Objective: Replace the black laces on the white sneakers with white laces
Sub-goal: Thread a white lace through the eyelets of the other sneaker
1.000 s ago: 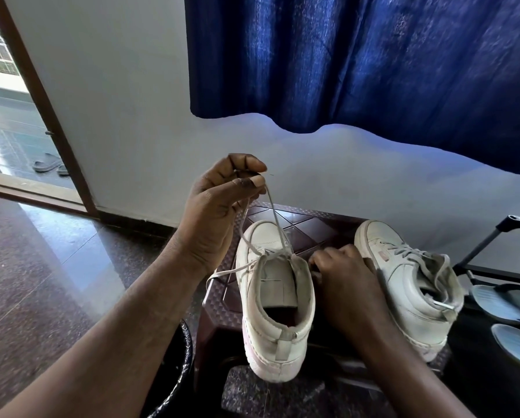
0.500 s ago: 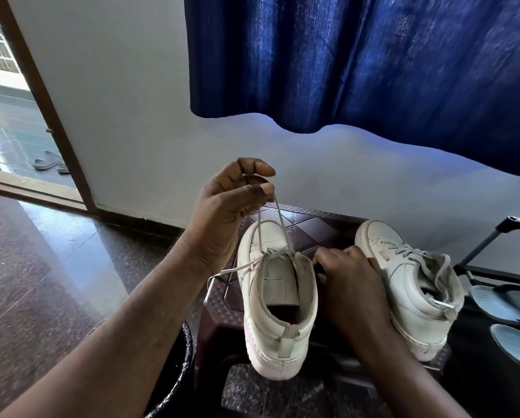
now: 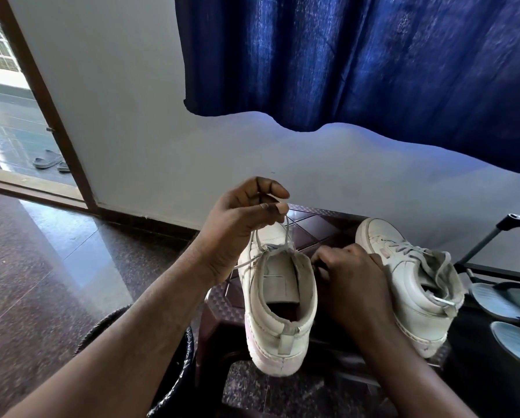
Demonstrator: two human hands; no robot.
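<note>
Far shoe (image 3: 403,285) looks done. Left hand (image 3: 240,215) pinches the lace (image 3: 287,233) on the near shoe (image 3: 278,324), right hand (image 3: 353,285) grips its side

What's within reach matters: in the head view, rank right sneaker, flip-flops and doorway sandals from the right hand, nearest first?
1. Right sneaker, just right of the right hand.
2. Flip-flops, far right.
3. Sandals, past the doorway, far left.

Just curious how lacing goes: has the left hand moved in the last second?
Yes. The left hand, pinching the white lace, has dropped lower and slightly rightward, nearer the stool's far edge.
</note>
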